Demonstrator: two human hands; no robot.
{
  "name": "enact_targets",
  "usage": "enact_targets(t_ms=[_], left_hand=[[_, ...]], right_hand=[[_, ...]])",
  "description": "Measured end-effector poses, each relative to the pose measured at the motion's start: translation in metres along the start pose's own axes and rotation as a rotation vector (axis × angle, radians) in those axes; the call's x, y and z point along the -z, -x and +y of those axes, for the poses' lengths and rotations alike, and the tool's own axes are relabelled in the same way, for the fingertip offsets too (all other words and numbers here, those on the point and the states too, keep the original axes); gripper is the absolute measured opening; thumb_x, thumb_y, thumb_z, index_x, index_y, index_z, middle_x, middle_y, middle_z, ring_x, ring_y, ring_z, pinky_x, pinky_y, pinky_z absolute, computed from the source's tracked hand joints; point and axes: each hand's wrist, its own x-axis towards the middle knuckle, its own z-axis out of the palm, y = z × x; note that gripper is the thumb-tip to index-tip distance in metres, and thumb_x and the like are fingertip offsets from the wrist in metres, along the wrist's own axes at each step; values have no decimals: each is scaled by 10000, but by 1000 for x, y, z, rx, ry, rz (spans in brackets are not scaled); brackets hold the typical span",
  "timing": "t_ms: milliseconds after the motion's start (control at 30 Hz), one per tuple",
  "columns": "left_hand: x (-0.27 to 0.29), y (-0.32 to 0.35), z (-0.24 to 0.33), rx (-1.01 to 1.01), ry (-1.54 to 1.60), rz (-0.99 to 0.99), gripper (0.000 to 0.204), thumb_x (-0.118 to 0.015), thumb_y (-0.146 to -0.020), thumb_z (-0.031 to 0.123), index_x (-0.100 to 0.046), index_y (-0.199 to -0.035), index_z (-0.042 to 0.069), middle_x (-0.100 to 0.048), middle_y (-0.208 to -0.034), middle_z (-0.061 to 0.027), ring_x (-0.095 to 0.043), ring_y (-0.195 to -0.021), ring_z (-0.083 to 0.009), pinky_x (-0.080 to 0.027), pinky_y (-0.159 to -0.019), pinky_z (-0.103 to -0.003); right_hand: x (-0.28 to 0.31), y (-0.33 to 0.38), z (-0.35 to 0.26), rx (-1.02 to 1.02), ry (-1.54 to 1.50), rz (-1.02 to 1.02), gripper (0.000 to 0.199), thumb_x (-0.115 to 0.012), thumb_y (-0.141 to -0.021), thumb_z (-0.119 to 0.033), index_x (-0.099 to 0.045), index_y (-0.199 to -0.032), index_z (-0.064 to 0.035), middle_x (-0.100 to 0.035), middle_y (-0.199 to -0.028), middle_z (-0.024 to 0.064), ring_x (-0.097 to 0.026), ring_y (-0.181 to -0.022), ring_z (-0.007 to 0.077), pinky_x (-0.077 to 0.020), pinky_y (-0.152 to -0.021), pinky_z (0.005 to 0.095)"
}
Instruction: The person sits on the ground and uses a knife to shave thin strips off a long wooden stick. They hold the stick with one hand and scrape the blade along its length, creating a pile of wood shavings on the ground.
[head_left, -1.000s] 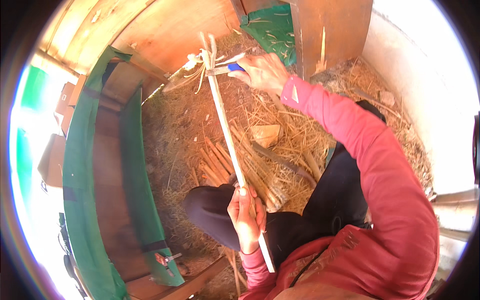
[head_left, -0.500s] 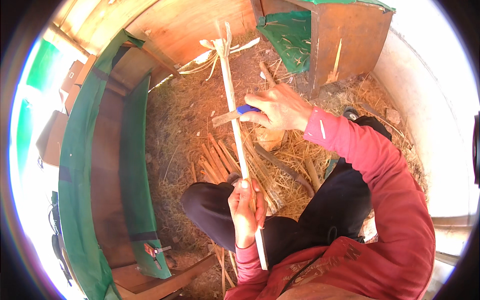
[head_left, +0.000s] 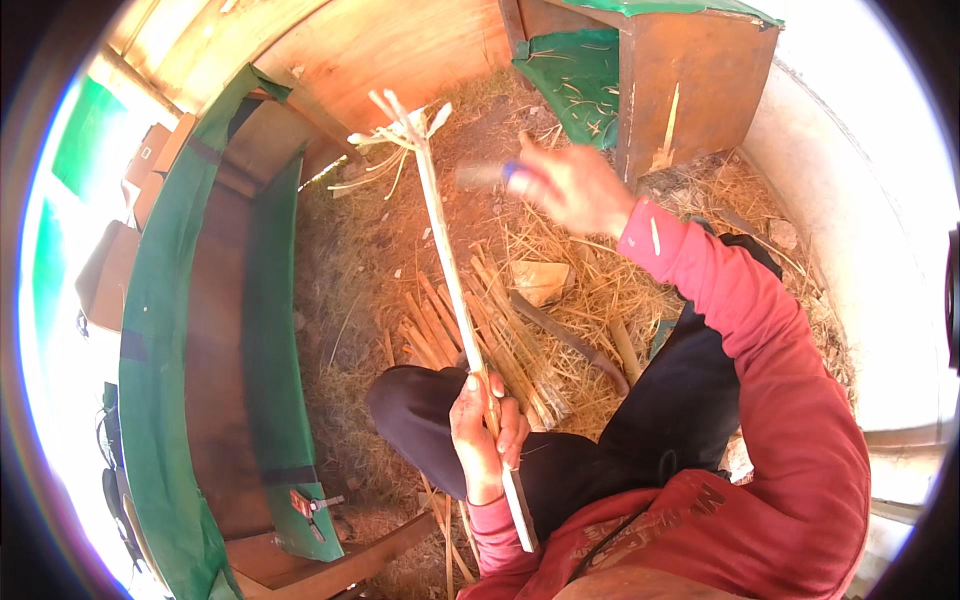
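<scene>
A long, pale peeled stick (head_left: 448, 262) slants up and away from my lap, its far end splayed into curled shavings (head_left: 405, 130). My left hand (head_left: 482, 432) is closed around its lower part, with the butt end sticking out below near my red sweatshirt. To the right of the stick, apart from it, my right hand (head_left: 580, 190) is closed on a blue-handled knife (head_left: 513, 171). The blade points left toward the stick and is smeared by motion, so its edge cannot be made out.
Split sticks (head_left: 515, 370) lie on the straw-strewn ground before my crossed legs, beside a dark curved branch (head_left: 570, 335) and a yellowish block (head_left: 540, 282). A green-covered bench (head_left: 268, 330) runs along the left. A wooden cabinet (head_left: 700, 90) stands at the far right.
My right hand and the knife have come off the stick, moving right and slightly up. The stick's far end has swung left and dropped a little; my left hand has shifted slightly lower.
</scene>
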Motion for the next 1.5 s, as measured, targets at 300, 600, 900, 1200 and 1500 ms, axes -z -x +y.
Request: enact_targets(t_ms=[300,600,900,1200,1500], left_hand=[[-8,-8,6,43,-33,-43,364,-374,-1034,374,-483,-911,48,-334,-411,3,-273,-252,-88,-220,-263,-222],[19,16,5,173,402,-280,392,-280,-1051,384,-445,-897,63,-362,-418,-23,-282,-252,-108,-227,-286,-238],[21,7,3,228,342,-319,417,-265,-1048,419,-425,-849,89,-338,-413,-10,-256,-260,-103,-209,-298,-236],[19,32,-13,322,219,-326,421,-296,-1039,437,-430,-843,89,-303,-409,-2,-233,-261,-96,-190,-290,-242],[40,12,-11,257,398,-391,390,-236,-1049,421,-412,-868,124,-341,-409,5,-277,-260,-108,-217,-315,-234]], right_hand=[[-24,-9,2,24,437,22,446,-533,-906,-541,-589,-860,-101,-634,-677,135,-596,-500,295,-477,-458,413],[5,-24,41,-455,219,177,515,-406,-982,-516,-587,-866,-48,-630,-607,134,-612,-518,314,-488,-507,431],[-22,11,-25,195,171,-81,372,-612,-900,-429,-548,-863,-65,-544,-567,110,-559,-501,348,-455,-475,421],[-10,-35,64,-256,709,279,517,-393,-994,-499,-581,-809,-54,-531,-479,66,-532,-374,200,-413,-335,383],[12,-8,2,40,131,139,536,-384,-982,-558,-579,-795,-94,-485,-465,37,-483,-355,177,-380,-367,366]])
